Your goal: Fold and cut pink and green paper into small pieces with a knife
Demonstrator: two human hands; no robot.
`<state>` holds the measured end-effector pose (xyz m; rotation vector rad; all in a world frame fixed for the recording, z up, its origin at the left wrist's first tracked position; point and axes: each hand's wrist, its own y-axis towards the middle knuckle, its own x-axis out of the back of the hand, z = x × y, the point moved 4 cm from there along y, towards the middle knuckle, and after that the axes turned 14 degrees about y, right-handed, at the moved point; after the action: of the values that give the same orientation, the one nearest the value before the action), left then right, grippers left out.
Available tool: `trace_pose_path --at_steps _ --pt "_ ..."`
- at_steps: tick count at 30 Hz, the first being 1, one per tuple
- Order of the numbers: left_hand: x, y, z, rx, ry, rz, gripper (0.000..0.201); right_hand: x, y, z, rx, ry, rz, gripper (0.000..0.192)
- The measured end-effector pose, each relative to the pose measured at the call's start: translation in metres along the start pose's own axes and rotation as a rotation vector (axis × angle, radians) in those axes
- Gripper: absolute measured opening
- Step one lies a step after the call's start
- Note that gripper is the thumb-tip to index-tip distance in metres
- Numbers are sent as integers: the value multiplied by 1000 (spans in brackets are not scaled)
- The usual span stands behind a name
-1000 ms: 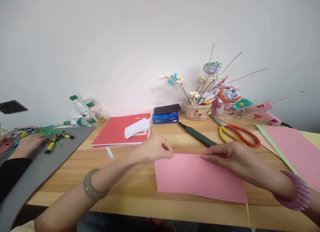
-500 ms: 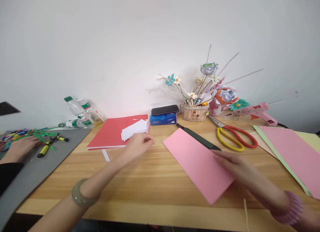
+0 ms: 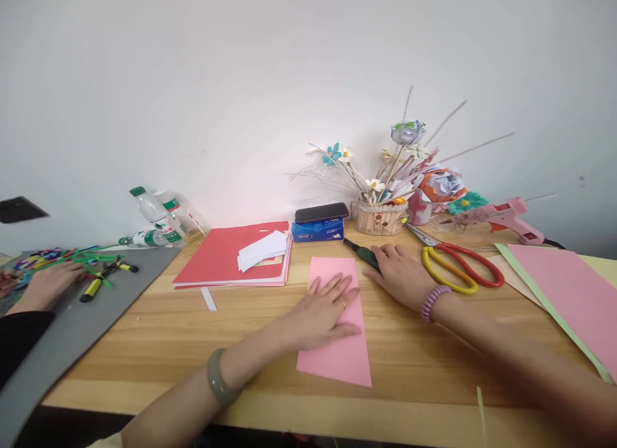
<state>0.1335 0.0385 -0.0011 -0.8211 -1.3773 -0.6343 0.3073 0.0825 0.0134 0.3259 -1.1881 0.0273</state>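
Pink sheet now turned lengthwise & pinned flat under open left hand, right hand off it, fingers loosely closing on utility knife — cutting likely next.

Matt pink paper on smooth, pale wooden table

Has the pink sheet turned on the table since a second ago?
Yes. The pink sheet lay wide across the table edge; it now runs lengthwise toward the blue tissue box, under the left hand.
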Motion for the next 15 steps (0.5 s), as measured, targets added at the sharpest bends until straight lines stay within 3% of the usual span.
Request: trace_pose_path --at_steps 3,6,11,15 --pt "1 8 13 45 20 -3 69 -5 6 -1 -9 -57 21 35" --pt "-2 15 19 119 14 -16 69 5 -4 -4 -12 -75 18 33" --pt "-3 15 16 143 -19 -85 67 31 -52 -7 64 -13 -9 33" --pt "9 7 20 39 -136 -235 45 42 -99 -9 140 43 -33 40"
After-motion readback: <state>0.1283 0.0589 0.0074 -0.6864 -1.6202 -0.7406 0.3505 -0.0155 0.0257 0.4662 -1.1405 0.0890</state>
